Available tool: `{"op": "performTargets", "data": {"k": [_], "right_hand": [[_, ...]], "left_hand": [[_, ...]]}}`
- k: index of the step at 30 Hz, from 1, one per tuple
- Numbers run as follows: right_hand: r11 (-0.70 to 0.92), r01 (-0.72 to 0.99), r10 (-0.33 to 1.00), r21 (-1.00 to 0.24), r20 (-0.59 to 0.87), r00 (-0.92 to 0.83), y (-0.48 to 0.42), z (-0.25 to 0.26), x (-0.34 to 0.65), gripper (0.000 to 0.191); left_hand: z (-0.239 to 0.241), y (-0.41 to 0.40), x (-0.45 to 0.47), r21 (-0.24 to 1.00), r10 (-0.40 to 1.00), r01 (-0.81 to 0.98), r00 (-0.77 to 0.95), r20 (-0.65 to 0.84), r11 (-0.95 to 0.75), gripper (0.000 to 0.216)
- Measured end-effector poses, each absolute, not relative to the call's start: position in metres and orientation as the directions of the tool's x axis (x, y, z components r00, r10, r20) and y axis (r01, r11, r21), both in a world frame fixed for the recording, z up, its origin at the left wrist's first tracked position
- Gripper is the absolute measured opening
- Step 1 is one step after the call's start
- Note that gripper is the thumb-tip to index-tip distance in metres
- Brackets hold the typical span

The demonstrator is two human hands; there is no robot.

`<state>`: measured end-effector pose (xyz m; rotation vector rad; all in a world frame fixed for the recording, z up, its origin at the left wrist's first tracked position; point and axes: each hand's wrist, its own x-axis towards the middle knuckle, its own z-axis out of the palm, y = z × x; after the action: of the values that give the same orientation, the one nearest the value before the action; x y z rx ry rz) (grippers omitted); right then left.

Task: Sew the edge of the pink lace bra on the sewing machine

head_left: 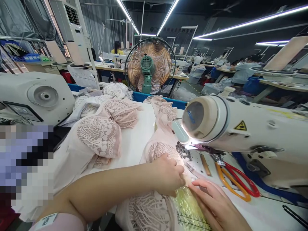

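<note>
My left hand point(168, 175) rests on a pale pink lace garment piece point(158, 150), fingers curled and pressing the fabric toward the presser foot point(184, 153) of a white sewing machine point(240, 128). My right hand point(216, 203) lies flat, fingers together, on the lace just in front of the needle area, over a yellowish ruled guide point(190, 211). The machine's lamp lights the fabric between the hands.
A pile of pink lace pieces point(103, 128) lies on the white table point(137, 138) to the left. Orange and red scissors point(237, 183) lie under the machine arm. Another white machine point(36, 96) stands far left, a fan point(150, 65) behind. People work at distant tables.
</note>
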<state>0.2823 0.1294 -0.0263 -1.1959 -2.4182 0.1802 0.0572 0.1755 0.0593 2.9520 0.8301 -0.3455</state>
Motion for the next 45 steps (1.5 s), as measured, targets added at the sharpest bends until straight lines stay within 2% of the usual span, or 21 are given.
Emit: {"op": "performTargets", "data": {"k": [4, 10, 14, 19, 29, 35, 40, 45], "right_hand": [[0.616, 0.731, 0.783, -0.293, 0.331, -0.527, 0.131, -0.024, 0.274, 0.027], [0.555, 0.778, 0.827, -0.293, 0.296, -0.478, 0.135, -0.021, 0.259, 0.026], [0.531, 0.822, 0.842, -0.203, 0.234, -0.486, 0.145, -0.018, 0.255, 0.034], [0.533, 0.836, 0.845, -0.128, 0.124, -0.52, 0.16, -0.01, 0.249, 0.04], [0.386, 0.922, 0.92, 0.019, -0.085, -0.383, 0.172, 0.017, 0.219, 0.045], [0.367, 0.928, 0.928, 0.063, -0.088, -0.361, 0.173, 0.009, 0.215, 0.046], [0.42, 0.906, 0.906, 0.047, 0.041, -0.422, 0.171, -0.006, 0.225, 0.045], [0.459, 0.888, 0.883, 0.042, 0.091, -0.461, 0.171, -0.01, 0.228, 0.043]], "left_hand": [[0.056, 0.179, 0.055, -0.008, 0.515, 0.525, 0.83, -0.214, -0.851, 0.025], [0.046, 0.188, 0.051, 0.008, 0.498, 0.499, 0.864, -0.071, -0.866, 0.016], [0.04, 0.193, 0.048, 0.004, 0.509, 0.509, 0.861, 0.002, -0.861, 0.018], [0.039, 0.201, 0.047, 0.026, 0.538, 0.54, 0.841, -0.054, -0.841, 0.024], [0.027, 0.216, 0.047, -0.005, 0.609, 0.609, 0.793, 0.026, -0.793, 0.02], [0.022, 0.221, 0.045, -0.022, 0.621, 0.622, 0.783, 0.036, -0.783, 0.023], [0.027, 0.222, 0.044, -0.039, 0.607, 0.608, 0.794, 0.031, -0.793, 0.024], [0.032, 0.222, 0.044, -0.054, 0.604, 0.604, 0.797, 0.002, -0.795, 0.023]]}}
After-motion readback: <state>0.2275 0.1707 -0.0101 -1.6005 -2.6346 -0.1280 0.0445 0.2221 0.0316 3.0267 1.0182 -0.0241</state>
